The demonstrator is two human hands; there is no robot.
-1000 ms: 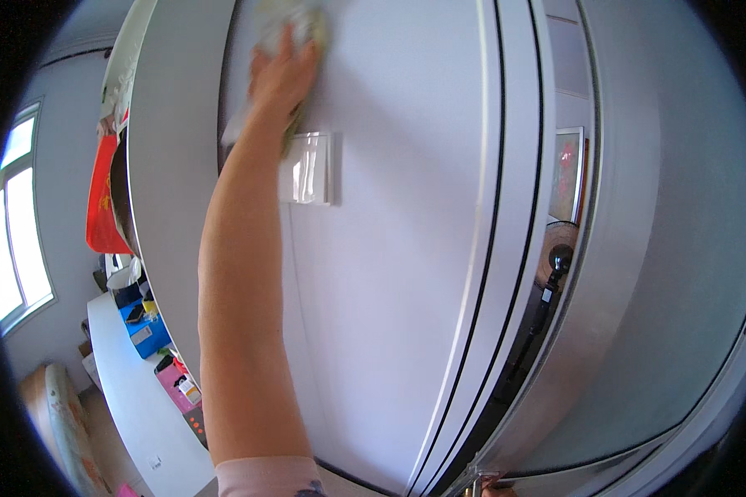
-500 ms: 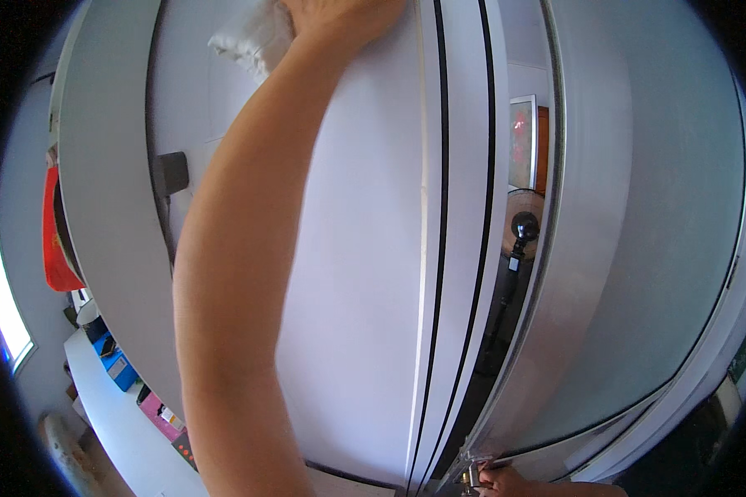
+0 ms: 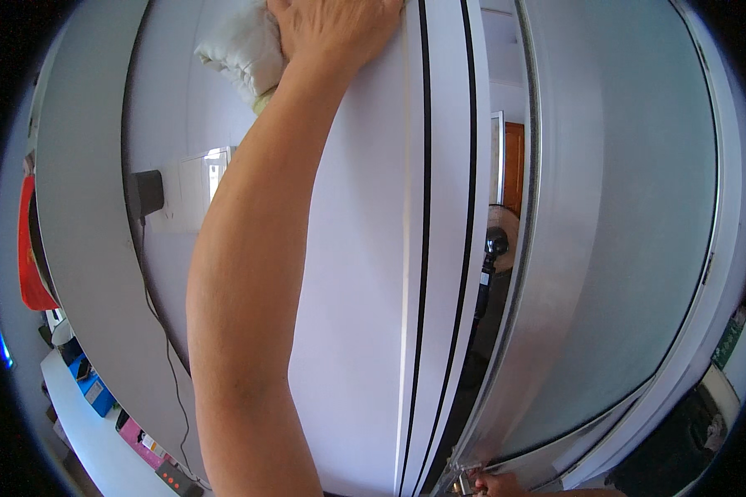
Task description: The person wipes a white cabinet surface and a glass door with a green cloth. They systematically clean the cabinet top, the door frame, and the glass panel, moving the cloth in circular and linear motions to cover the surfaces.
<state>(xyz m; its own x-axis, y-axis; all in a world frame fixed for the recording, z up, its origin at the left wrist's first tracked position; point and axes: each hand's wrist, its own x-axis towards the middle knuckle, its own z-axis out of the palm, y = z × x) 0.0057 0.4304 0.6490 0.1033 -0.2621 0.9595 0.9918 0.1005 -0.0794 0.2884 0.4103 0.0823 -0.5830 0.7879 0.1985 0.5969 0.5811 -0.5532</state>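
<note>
High on the white wall panel [image 3: 356, 273], my left hand [image 3: 331, 29] lies flat with its fingers spread, pressing a crumpled off-white cloth [image 3: 240, 54] against the surface; the cloth bunches out from under the palm toward the left, and the fingertips run out of view at the top. My right hand [image 3: 493, 483] barely shows at the bottom edge, beside a small metal fitting on the sliding door frame [image 3: 472, 248], and I cannot tell whether it is gripping that or just resting there.

I judge that the main risk is the cloth: only part of it sits under the palm, so a quick sweep could let the loose bulk slide out and drop. A lower pass could also snag the dark adapter [image 3: 147, 192] plugged beside the white switch plate [image 3: 195, 186], or tug its hanging cord [image 3: 162, 331].

My left arm is stretched nearly straight overhead, forearm rising from the lower edge, wrist bent back against the wall. Further off, a counter [image 3: 91, 435] at lower left carries blue and pink boxes, and a standing fan [image 3: 496, 244] shows through the door gap.
</note>
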